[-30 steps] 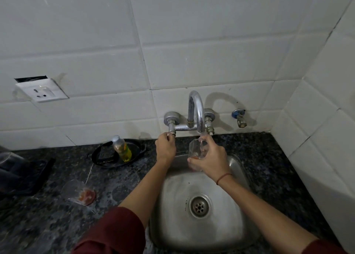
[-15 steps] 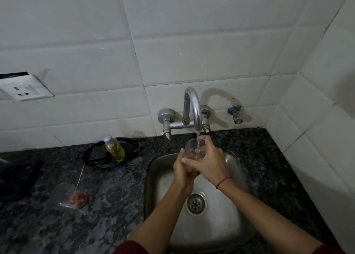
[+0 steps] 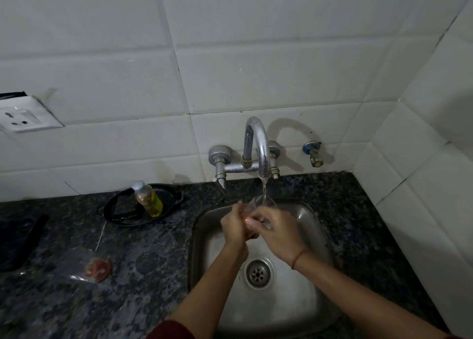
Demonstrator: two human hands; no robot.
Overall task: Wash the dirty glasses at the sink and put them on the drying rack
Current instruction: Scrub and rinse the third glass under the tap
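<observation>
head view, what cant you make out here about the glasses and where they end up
- Drying rack: not in the head view at all, so its place cannot be told.
- Glass under the faucet: both hands cover its lower body; how dirty it is stays hidden.
- Glass on the counter: blurred; reddish residue shows, its shape unclear.
- Dark object: cut off by the left edge.

Basin open below, tap spout overhead, bottle well left

Both hands hide most of the glass.
</observation>
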